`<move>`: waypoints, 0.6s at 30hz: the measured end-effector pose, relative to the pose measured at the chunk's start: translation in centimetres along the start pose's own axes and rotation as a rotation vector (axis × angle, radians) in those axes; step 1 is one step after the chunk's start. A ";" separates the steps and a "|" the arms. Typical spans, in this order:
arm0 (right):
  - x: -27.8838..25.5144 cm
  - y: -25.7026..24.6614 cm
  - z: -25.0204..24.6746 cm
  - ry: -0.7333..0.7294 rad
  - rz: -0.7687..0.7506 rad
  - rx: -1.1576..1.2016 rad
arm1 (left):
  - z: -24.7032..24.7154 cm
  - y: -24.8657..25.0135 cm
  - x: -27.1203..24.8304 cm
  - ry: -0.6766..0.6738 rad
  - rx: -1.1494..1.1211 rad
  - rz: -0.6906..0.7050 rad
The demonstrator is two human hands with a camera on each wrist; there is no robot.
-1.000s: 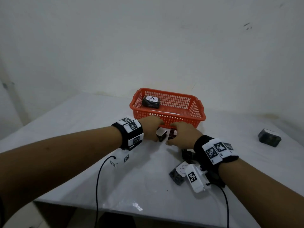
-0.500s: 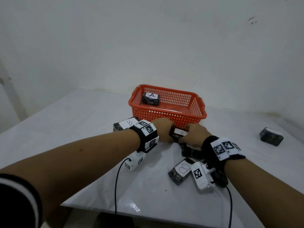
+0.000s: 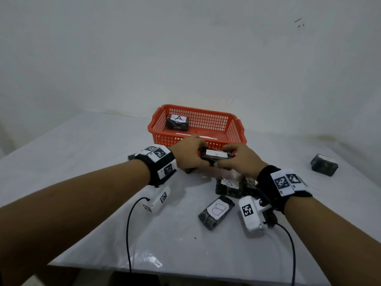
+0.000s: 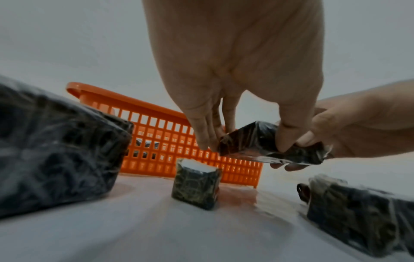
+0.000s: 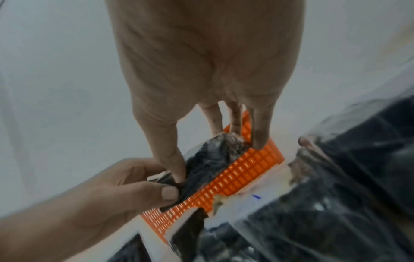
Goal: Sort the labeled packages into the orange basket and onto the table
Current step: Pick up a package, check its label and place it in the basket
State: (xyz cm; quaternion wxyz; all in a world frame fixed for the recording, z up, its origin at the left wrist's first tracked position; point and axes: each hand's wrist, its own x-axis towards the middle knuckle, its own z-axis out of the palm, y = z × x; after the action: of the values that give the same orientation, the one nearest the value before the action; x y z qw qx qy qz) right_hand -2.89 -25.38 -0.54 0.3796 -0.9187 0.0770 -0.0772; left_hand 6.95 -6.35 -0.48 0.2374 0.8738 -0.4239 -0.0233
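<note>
So half a second back both hands were down low at the pile, and now the left hand (image 3: pixel 188 154) and right hand (image 3: pixel 237 159) have the A package (image 3: pixel 215 156) lifted clear of the table (image 3: pixel 82 162), each pinching one end, just in front of the orange basket (image 3: pixel 235 129). Another A package (image 3: pixel 177 122) already sits inside, beyond the left hand, so I'd guess this one goes over the near wall next. The B package (image 3: pixel 216 211) and another one (image 3: pixel 228 185) lie just under the right wrist, so plenty's left to sort.
</note>
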 end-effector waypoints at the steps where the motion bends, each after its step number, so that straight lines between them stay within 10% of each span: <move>1: -0.3 -0.2 -0.4 0.002 0.008 0.077 | -0.5 0.0 -0.3 0.017 -0.036 -0.008; 18: -1.1 -1.4 -1.0 0.011 -0.078 0.378 | -2.0 -0.1 -2.1 0.076 -0.630 -0.052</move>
State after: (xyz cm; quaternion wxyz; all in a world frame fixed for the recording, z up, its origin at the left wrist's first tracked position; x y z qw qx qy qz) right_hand -4.00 -24.86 1.04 0.5418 -0.8328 0.0276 -0.1098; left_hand 6.14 -3.97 0.91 0.5112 0.7681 -0.3642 -0.1267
